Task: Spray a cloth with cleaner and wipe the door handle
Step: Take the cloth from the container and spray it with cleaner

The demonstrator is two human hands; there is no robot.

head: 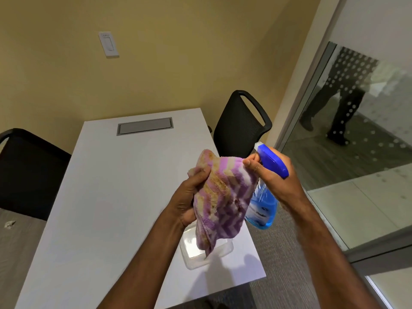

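A purple, white and tan zigzag cloth [223, 201] hangs above the table's right side. My left hand [189, 197] grips its left edge. My right hand [272, 175] is closed around the neck of a spray bottle [263, 206] with blue liquid and a blue trigger head, and its fingertips also pinch the cloth's upper right corner. The bottle's nozzle points left, toward the cloth. No door handle shows in this view.
A white table [111, 197] lies below my arms, with a grey cable hatch [145, 126] at its far end and a clear plastic container [200, 253] under the cloth. Black chairs stand at the left [29, 175] and far right [240, 128]. A glass wall [356, 152] is on the right; a person walks behind it.
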